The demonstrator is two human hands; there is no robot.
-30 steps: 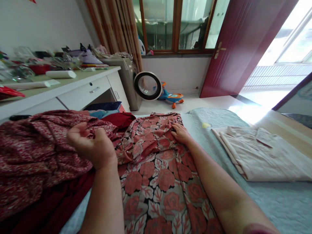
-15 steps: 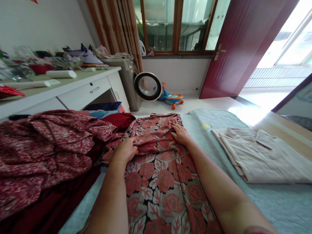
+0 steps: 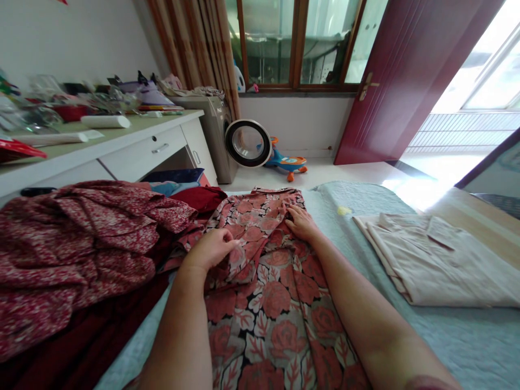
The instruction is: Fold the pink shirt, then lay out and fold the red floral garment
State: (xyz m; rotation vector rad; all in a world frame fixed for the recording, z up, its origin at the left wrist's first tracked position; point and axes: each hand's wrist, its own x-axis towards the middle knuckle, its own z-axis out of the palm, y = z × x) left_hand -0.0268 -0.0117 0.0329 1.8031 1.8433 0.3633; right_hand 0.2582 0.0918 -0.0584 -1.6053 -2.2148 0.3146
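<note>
A floral garment in pink, grey and black lies spread on the bed, its collar end away from me. My left hand is closed at the garment's left side, thumb and fingers pinched on the cloth, where a folded part of it hangs below the fingers. My right hand rests on the garment's upper right, fingers stretched over the fabric and slightly bent at the tips. Creases run through the cloth between both hands.
A heap of red speckled cloth lies on the left over dark red fabric. At right, a folded cream shirt lies on the pale blue bedcover. Beyond are a cluttered desk, a washing machine with its door open, and a ride-on toy.
My left hand has shifted the left part of the garment, and a folded part now lies lower, towards me. My right hand has stayed in place on the cloth.
</note>
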